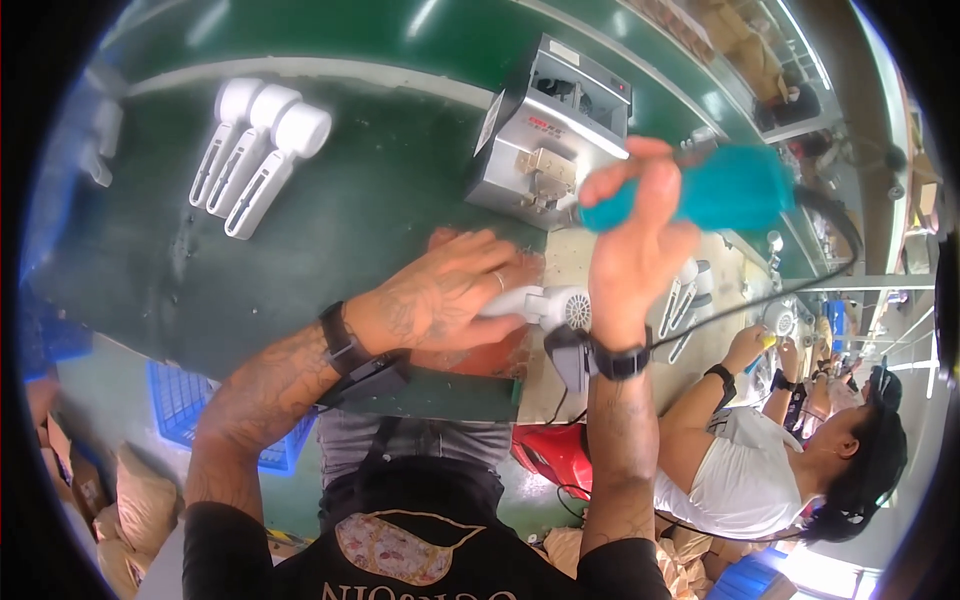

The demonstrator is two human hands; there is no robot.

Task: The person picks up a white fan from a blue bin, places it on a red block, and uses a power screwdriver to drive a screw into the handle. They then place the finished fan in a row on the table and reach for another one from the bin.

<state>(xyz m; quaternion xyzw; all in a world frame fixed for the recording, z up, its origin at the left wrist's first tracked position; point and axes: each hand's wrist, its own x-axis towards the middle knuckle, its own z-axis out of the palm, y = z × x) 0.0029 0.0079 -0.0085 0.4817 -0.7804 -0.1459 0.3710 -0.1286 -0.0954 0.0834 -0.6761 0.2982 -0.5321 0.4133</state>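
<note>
My left hand (450, 290) is closed around the white handle of a small handheld fan (566, 308), which lies on its side over a reddish-brown mat (470, 362). The fan's round, slotted head points right. Raised to the right, my right hand (640, 245) grips a teal electric screwdriver (735, 187) with a black cord. Motion blurs the screwdriver, and its tip points left toward a grey metal box, a screw feeder (535, 140) by its look. Three white fan bodies (262, 185) with open, slotted handles lie side by side at the far left of the bench.
The dark green bench (380, 150) carries all this. More white parts (683, 300) lie on a pale surface to the right, where a co-worker in a white shirt (745, 470) sits. A blue crate (180, 405) stands below the left edge. The black cord (760, 300) crosses near my right wrist.
</note>
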